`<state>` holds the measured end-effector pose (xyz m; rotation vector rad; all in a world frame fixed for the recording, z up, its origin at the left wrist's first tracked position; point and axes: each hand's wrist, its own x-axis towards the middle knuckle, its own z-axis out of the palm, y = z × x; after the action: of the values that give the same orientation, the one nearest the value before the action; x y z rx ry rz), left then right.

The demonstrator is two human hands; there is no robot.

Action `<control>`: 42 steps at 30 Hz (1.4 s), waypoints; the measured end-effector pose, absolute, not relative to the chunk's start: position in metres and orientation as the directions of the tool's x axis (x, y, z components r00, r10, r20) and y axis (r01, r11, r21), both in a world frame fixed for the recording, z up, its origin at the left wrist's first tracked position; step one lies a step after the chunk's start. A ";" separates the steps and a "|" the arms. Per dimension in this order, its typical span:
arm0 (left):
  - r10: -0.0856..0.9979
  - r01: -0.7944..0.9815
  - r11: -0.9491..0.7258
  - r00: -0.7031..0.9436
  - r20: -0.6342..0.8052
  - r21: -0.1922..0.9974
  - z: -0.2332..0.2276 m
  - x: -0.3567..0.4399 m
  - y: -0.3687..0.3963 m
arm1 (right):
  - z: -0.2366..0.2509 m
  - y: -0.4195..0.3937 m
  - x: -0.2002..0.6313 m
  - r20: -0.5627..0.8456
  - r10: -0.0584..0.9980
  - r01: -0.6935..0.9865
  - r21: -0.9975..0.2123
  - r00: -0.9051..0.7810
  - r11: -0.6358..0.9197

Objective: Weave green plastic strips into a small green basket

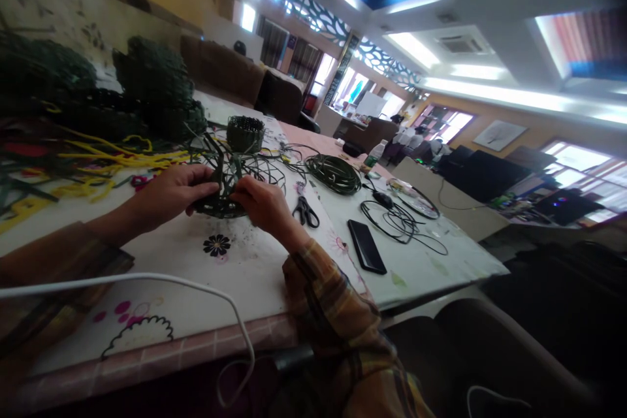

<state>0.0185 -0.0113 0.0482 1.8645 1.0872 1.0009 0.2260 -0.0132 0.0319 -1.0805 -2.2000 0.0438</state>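
A long table (255, 274) under a pale cloth printed with flowers fills the lower left of the view, and it is the biggest thing here. At its far left edge stands a dark heap of finished green wicker baskets (147, 88), with loose yellow strips (108, 157) strewn just in front of them.

Near the middle of the table, held between both hands, is the half-woven basket (223, 192). It is dark green, made of flat, narrow, glossy strips. Its base is a woven round resting on the cloth, and from it unwoven strips stand up and fan outward in loose curves, some trailing onto the table toward the right. The weave is too dark to make out in detail.

The left hand (169, 192) grips the left side of the work, fingers curled round the upright strips with the thumb on top. The right hand (262, 202) closes on the right side, fingertips pinching strips close to the base. Both sleeves are plaid.

Just beyond the work stands a small finished basket (245, 134), upright and open-topped. Farther right lies a coil of green strip (334, 173), then a tangle of black cable (396, 219). A black phone (366, 246) lies flat at the near right, and black-handled scissors (304, 211) sit just beside the right hand. A white cable (147, 279) arcs across the near edge of the table.
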 end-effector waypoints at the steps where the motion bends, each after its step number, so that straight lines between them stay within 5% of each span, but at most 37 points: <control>1: 0.909 0.313 -0.358 0.332 0.251 0.880 0.048 0.019 -0.011 | 0.032 -0.013 0.226 0.563 0.713 0.689 -0.315 -0.419 0.653; 9: 0.944 0.300 -0.255 0.284 0.169 0.919 0.043 0.022 -0.013 | 0.030 -0.016 0.222 0.586 0.718 0.643 -0.393 -0.377 0.658; 18: 0.980 0.260 -0.191 0.098 0.171 0.947 0.045 0.026 -0.016 | 0.038 -0.012 0.233 0.810 0.532 0.769 -0.170 -0.247 0.616; 21: 0.976 0.233 -0.219 0.071 0.208 0.948 0.043 0.027 -0.015 | 0.039 -0.024 0.228 0.839 0.521 0.671 -0.299 -0.153 0.679; 26: 0.970 0.183 -0.243 0.023 0.243 0.953 0.033 0.027 -0.012 | 0.030 -0.032 0.214 0.679 0.701 0.417 -0.585 -0.217 0.696; 34: 0.918 0.231 -0.389 0.011 0.397 0.892 0.018 0.034 -0.011 | 0.024 -0.026 0.209 0.522 0.841 0.429 -0.734 -0.139 0.527; 42: 0.928 0.208 -0.365 0.010 0.371 0.907 0.006 0.031 -0.005 | 0.013 -0.010 0.207 0.333 0.918 -0.172 -0.938 -0.217 0.300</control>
<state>0.0312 -0.0050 0.0058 1.6358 1.1821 1.4040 0.2075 -0.0098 0.0134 -0.7421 -1.4168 1.1934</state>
